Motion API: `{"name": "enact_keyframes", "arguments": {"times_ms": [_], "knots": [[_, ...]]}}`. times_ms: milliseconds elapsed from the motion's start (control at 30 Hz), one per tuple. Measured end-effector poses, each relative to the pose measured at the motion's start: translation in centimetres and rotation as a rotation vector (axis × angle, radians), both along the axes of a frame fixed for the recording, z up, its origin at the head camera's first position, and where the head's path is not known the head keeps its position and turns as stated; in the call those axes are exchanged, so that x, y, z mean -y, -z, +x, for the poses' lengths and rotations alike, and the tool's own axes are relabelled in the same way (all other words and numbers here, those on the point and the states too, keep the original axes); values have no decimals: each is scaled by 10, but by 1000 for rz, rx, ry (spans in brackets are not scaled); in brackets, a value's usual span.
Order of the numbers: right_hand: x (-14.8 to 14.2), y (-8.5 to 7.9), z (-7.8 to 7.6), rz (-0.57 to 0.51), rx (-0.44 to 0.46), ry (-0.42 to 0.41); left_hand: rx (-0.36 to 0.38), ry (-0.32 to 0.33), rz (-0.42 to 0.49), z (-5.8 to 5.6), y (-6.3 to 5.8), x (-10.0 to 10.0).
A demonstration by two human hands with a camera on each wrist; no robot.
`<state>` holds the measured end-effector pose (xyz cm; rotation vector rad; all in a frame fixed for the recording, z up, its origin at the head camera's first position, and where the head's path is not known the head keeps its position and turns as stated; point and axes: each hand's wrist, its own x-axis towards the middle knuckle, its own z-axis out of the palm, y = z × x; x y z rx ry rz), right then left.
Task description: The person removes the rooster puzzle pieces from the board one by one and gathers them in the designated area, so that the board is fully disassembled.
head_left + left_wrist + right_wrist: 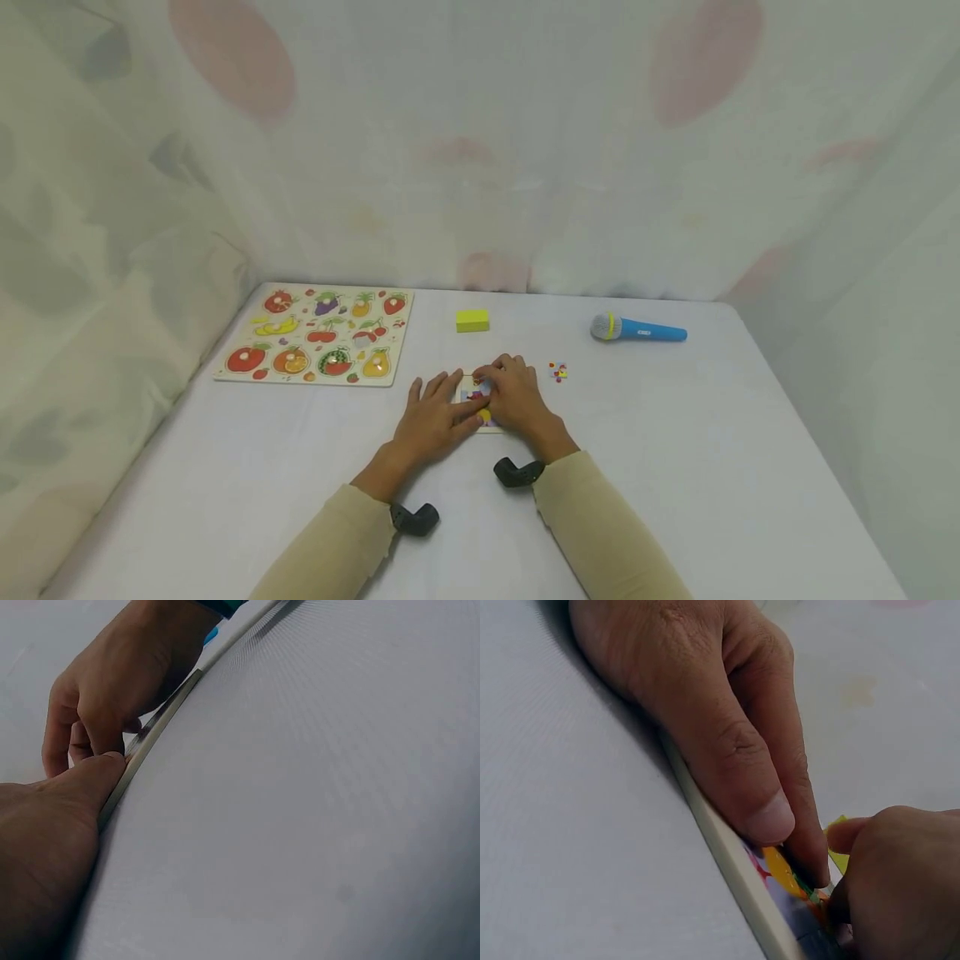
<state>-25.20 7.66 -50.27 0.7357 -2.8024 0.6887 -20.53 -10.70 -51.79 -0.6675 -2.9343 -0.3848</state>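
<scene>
A small picture puzzle board with a pale rim lies flat on the table, its printed face largely covered by both hands. My left hand rests along its left side, fingers spread and fairly straight, the thumb and forefinger pressing on the picture. Over the board's right part my right hand bends its fingers down, pinching at a puzzle piece that the hand mostly hides. In the right wrist view, the left thumb touches the colourful board beside the right hand. A loose puzzle piece lies to the right.
A wooden fruit peg puzzle lies at the back left. Behind the hands sits a yellow block. A blue toy microphone lies at the back right. Patterned curtains enclose the white table.
</scene>
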Motion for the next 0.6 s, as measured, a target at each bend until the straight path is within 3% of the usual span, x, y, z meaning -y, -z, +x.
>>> {"name": "enact_keyframes", "arguments": {"times_ms": [600], "knots": [[1, -4, -1, 29, 59, -40, 1, -4, 3, 1, 1, 2]]}}
